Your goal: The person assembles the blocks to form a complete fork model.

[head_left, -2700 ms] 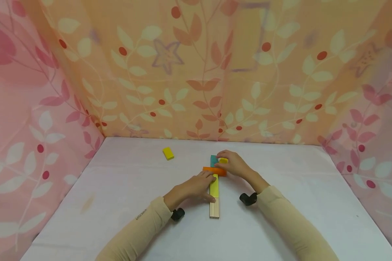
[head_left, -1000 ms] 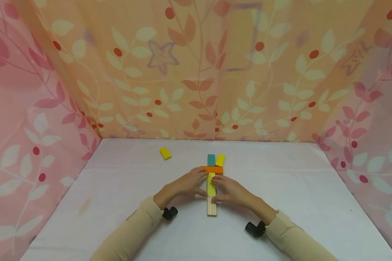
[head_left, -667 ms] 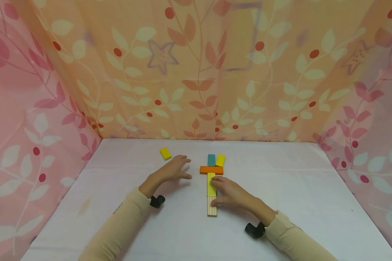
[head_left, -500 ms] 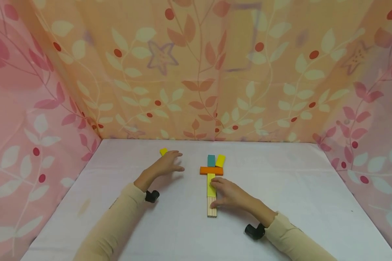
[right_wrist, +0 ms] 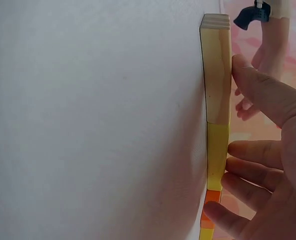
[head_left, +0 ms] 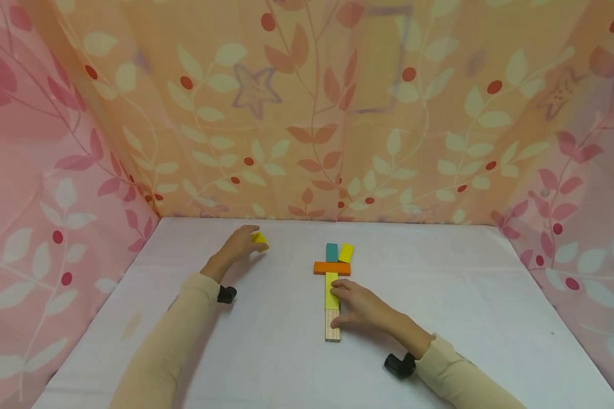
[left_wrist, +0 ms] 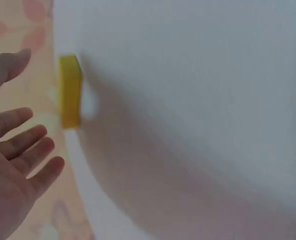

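My left hand point(head_left: 237, 245) reaches to a loose yellow block point(head_left: 258, 237) at the back left, fingers and thumb spread around it. In the left wrist view that block point(left_wrist: 70, 92) stands a little apart from the fingertips. My right hand point(head_left: 365, 307) rests its fingertips on a light yellow block point(head_left: 331, 296) and its thumb on a plain wooden block point(head_left: 332, 328), fingers nearly straight. Those two blocks lie end to end. An orange block point(head_left: 322, 268) lies crosswise at their far end. Beyond it are a teal block point(head_left: 332, 251) and a tilted yellow block point(head_left: 346, 252), side by side.
The white-covered table point(head_left: 286, 363) meets an orange leaf-patterned curtain point(head_left: 307, 113) at the back. Pink patterned cloth point(head_left: 25, 227) hangs at both sides. A black camera mount point(head_left: 400, 365) projects under each wrist, close over the table.
My left hand has left the light yellow block and moved left and away to the loose yellow block. My right hand moved from the tilted yellow block back to the row, then stayed there.
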